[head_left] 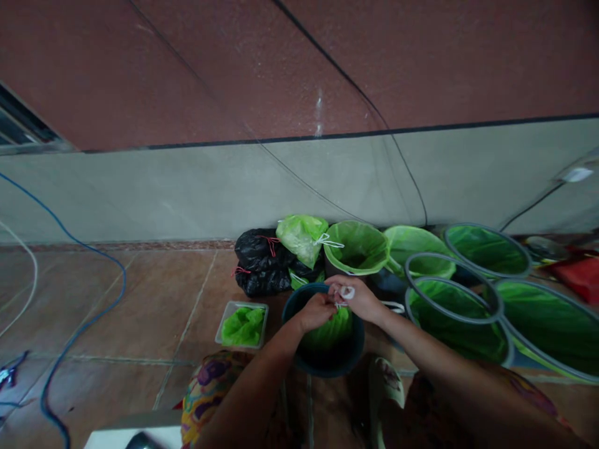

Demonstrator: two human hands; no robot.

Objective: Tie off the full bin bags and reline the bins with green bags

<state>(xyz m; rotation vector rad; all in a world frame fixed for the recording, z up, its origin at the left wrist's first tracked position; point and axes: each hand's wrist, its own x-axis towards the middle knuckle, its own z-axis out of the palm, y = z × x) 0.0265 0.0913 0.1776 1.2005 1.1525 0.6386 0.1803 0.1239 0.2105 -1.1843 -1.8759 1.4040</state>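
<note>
A dark teal bucket (289,312) stands on the floor between my feet. Inside it hangs a green plastic bag (331,332), gathered at the top. My left hand (319,310) and my right hand (354,297) meet over the bucket's far rim, fingers closed on the bag's white drawstring (341,305). A white wrap or ring shows on a right finger. To the left lies a clear plastic tray (218,337) holding a crumpled green bag (243,327).
Against the wall sit black tied bags (264,284) and a full green bag (303,237). Bins lined with green bags (355,243) stand to the right, with a loose grey ring (453,257) over them. A blue hose (122,280) runs along the left floor.
</note>
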